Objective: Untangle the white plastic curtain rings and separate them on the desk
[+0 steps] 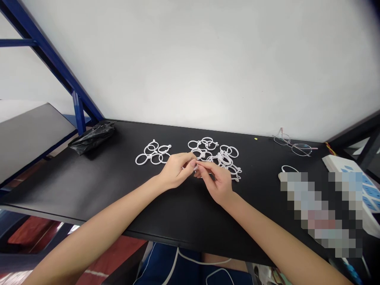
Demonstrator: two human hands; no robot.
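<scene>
A black table (118,174) bears white rings (220,156), eyeglasses (291,145), a plastic bag (93,138).

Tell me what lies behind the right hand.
White rings lie on the black table just beyond the right hand; some run behind it, and whatever it covers cannot be seen.

Desk (103,178) looked smooth, satin; white rings (219,157), smooth plastic; bag (94,137) near far left corner, crinkled glossy plastic.

text: none legible | brands/numbers: none legible | pixelated object (316,215), right: unreadable
</scene>
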